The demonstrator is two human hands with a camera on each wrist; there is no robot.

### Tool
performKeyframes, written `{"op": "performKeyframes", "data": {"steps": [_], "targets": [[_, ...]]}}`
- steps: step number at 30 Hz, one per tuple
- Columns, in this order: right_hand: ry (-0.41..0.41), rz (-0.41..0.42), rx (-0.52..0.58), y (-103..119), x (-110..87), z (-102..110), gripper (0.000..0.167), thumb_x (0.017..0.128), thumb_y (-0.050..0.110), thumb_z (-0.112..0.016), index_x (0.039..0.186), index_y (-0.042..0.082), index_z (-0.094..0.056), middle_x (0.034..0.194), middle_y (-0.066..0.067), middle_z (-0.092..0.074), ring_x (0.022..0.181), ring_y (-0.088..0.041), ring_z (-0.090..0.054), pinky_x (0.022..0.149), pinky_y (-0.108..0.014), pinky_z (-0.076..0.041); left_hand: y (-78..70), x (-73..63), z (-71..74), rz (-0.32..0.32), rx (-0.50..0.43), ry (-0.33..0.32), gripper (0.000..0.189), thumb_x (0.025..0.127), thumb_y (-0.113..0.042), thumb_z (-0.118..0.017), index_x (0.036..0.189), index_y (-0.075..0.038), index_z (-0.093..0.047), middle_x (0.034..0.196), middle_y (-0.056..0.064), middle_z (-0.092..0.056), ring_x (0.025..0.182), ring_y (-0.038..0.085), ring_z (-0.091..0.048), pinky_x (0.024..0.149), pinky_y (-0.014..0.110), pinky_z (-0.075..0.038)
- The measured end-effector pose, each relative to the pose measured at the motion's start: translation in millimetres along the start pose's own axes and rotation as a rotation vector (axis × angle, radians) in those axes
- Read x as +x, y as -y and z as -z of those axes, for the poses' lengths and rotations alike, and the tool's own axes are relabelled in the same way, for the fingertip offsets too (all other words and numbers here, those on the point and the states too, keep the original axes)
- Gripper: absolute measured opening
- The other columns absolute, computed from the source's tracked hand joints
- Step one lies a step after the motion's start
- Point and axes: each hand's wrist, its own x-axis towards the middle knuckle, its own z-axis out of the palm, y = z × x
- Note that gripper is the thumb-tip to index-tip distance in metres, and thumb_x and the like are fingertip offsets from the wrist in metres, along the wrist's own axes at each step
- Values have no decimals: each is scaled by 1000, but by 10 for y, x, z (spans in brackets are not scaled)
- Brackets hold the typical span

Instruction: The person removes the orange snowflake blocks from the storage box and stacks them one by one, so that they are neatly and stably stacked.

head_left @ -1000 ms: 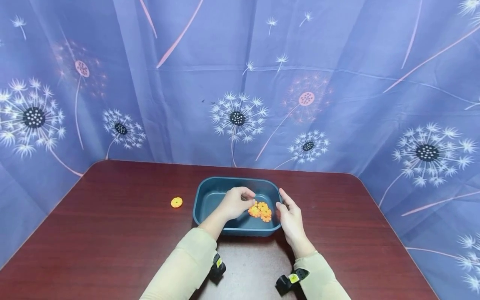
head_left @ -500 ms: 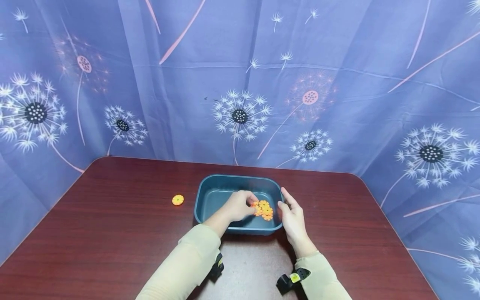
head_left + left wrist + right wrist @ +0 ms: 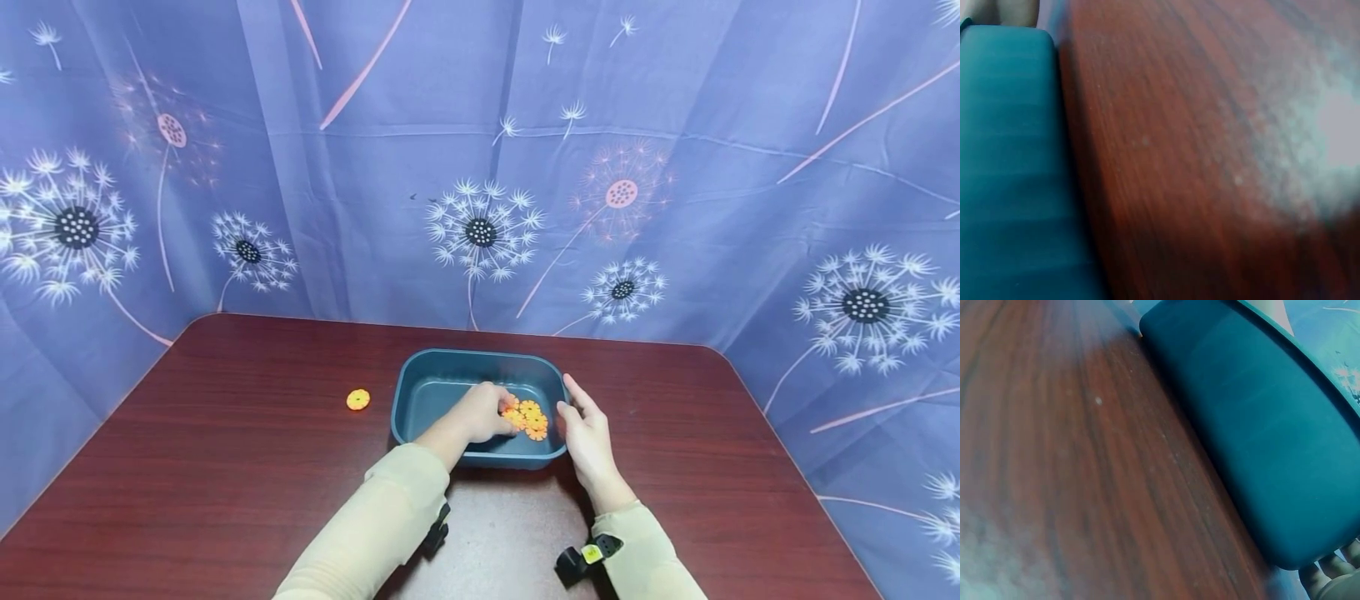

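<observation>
Orange discs (image 3: 532, 418) were bunched in tray (image 3: 431, 402), just right of left hand (image 3: 483, 412); pinch couldn't be confirmed. Tray end beyond was touched by right hand (image 3: 588, 437), thumb and forefinger apart.

The person wore pale cream sleeves: the left sleeve (image 3: 375, 521), nearer the table's (image 3: 225, 467) left edge, was loose and creased towards the cuff; the right sleeve (image 3: 648, 554), nearer its right edge, was smoother. The left grip (image 3: 483, 412) and right grip (image 3: 588, 442) were bare hands. A blocky black right wrist device (image 3: 573, 567) bore a small yellow label (image 3: 592, 553), its marks unreadable; the black left wrist device (image 3: 435, 537) was partly hidden by cloth.
</observation>
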Motion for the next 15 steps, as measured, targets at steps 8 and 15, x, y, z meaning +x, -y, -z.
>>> {"op": "performKeyframes", "data": {"steps": [8,15], "targets": [[-10,-5,-7,-3,2,0,50,97,10,-45,146,17,-36,150,-5,-35,102,-16,-48,76,-17,-42,-9,22,-21,-17,109,4,34,77,-22,-79,104,-4,-67,102,7,-63,96,19,-57,87,32,-49],[-4,3,-8,-7,5,1,50,98,9,-44,146,16,-36,152,-4,-32,112,-20,-41,85,-25,-40,-9,20,-15,-15,106,4,30,76,-22,-79,98,-6,-66,98,5,-61,93,17,-55,83,30,-48]]}}
